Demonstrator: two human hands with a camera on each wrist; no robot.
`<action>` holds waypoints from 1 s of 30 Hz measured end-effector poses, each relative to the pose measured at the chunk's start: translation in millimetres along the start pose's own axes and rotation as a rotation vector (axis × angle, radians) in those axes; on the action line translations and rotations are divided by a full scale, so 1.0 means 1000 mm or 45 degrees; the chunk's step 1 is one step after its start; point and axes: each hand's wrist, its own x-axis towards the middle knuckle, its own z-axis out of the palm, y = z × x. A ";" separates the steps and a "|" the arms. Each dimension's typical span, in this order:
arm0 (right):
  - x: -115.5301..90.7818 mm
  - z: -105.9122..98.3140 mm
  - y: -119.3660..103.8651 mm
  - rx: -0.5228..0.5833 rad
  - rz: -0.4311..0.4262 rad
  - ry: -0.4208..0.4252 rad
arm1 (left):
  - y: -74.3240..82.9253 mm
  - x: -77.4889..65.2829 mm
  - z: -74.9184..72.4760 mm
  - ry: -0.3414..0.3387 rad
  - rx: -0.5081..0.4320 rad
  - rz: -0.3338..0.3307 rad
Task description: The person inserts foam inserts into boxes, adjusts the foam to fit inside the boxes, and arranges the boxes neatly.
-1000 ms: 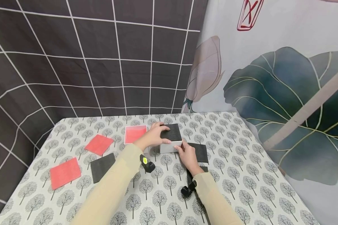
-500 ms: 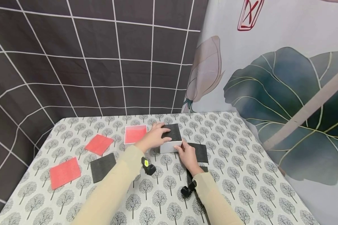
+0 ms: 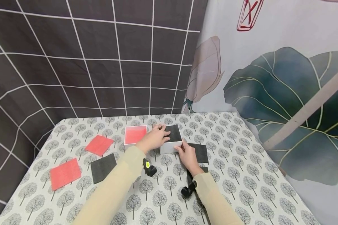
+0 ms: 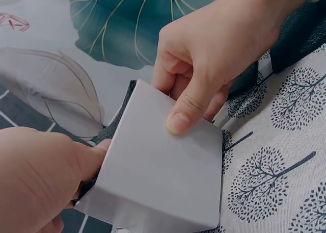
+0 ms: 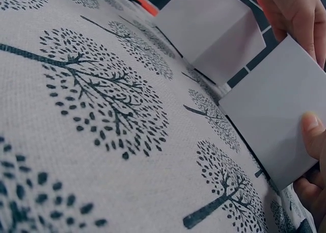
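Note:
A white box [image 3: 169, 148] stands at the middle of the table with a square black cloth [image 3: 174, 133] at its top opening. My left hand [image 3: 155, 137] lies over the left side of that cloth, fingers pressing down at the rim. Seen from the left wrist, fingers of the left hand [image 4: 43, 166] reach over the box edge, and the tips are hidden. My right hand [image 3: 188, 155] grips the near right corner of the box, its thumb [image 4: 181, 122] on the outer wall. In the right wrist view the same white box [image 5: 277, 115] is held upright on the table.
Left of it stands a second white box [image 3: 125, 139] with red cloth inside. Two red cloths [image 3: 99, 144] [image 3: 65, 173] and a black cloth [image 3: 103, 168] lie at the left. More black cloths [image 3: 200, 153] lie by the right hand. A dark grid curtain [image 3: 101, 62] hangs behind.
My left hand has shifted slightly rightward over the black cloth, its fingers and thumb drawing closer together. The right hand keeps its grip on the box.

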 end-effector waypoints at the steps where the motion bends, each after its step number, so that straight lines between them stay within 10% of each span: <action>1: 0.000 0.000 0.000 0.002 0.003 -0.001 | 0.001 0.000 0.000 0.007 0.022 0.007; 30: 0.000 0.002 0.004 0.019 -0.062 0.035 | 0.010 0.011 0.009 0.147 0.062 0.176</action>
